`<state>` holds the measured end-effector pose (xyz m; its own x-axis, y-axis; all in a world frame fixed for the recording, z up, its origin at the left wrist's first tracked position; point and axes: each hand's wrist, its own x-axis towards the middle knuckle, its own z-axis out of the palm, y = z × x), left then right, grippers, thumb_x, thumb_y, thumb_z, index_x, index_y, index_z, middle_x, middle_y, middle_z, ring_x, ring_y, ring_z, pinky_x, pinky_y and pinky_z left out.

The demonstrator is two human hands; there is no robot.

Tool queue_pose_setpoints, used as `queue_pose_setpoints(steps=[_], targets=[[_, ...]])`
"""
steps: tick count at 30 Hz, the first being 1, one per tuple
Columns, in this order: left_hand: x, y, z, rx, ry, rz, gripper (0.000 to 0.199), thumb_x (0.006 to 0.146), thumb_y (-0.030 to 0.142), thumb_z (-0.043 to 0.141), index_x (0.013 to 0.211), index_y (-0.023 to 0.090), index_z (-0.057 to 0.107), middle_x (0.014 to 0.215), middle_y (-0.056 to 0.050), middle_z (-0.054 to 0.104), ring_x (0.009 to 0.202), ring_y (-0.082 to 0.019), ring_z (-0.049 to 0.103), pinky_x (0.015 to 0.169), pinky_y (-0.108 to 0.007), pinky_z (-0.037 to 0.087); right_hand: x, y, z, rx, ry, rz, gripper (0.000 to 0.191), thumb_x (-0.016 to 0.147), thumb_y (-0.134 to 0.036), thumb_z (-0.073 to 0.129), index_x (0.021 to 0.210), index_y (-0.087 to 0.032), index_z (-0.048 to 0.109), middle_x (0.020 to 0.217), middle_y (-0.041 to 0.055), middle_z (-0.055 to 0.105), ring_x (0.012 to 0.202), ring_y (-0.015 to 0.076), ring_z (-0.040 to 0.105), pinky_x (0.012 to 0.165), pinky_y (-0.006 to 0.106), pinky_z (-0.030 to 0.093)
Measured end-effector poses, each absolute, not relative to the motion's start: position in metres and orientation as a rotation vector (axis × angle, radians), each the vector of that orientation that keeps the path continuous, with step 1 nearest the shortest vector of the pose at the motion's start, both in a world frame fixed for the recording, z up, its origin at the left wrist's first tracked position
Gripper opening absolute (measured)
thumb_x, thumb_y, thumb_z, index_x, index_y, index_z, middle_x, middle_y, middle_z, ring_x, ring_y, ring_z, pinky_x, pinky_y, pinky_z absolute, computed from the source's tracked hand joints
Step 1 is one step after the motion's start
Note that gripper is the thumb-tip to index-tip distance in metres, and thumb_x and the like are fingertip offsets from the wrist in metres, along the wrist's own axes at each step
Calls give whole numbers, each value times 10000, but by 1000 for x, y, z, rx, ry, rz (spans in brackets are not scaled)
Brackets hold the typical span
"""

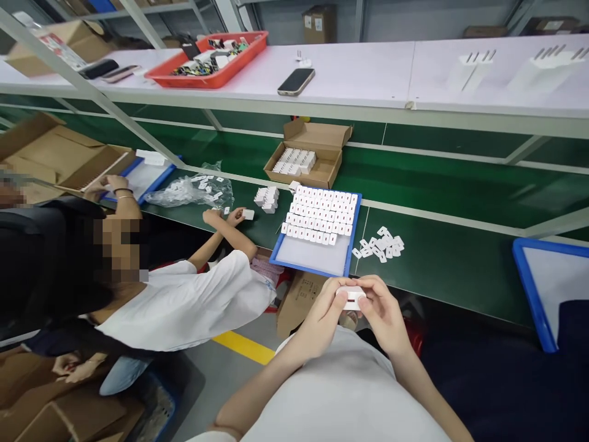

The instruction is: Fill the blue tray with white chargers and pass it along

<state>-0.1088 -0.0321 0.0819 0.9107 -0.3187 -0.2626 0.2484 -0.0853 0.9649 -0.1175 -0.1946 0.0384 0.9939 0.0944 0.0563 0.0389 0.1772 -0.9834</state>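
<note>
Lower centre: left hand and right hand both pinch white housing, long axis left-right; blue-rimmed tray sits up-left, nearer left hand.

From where I stand, the fingers of the left hand and right hand cover the ends of the white block; its rear side is hidden. The right-hand tray is cut off at the right edge of view; dark cloth obscures its near part. Far right, the pronged units are blurred. Parts in the red bin are too small to identify.
</note>
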Motion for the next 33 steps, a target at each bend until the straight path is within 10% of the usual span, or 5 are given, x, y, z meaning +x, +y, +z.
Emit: queue_pose_setpoints(steps=[14, 33], targets=[[-41, 2, 44, 1516, -104, -351, 511, 971, 665, 541, 1198, 210, 585, 933, -29, 644, 759, -154, 590, 672, -267, 488, -63, -156, 36, -1496, -75, -133, 153, 1012, -362, 632, 1122, -275, 693, 1016, 41, 495, 868, 162, 571, 683, 250, 573], [-4, 56, 54, 1352, -474, -300, 496, 971, 488, 663, 1393, 267, 524, 1227, -97, 652, 1049, -231, 662, 886, -316, 547, -37, -136, 67, -1761, -361, -226, 334, 946, -313, 698, 1276, -313, 645, 1161, 90, 497, 1078, 259, 532, 845, 385, 534]])
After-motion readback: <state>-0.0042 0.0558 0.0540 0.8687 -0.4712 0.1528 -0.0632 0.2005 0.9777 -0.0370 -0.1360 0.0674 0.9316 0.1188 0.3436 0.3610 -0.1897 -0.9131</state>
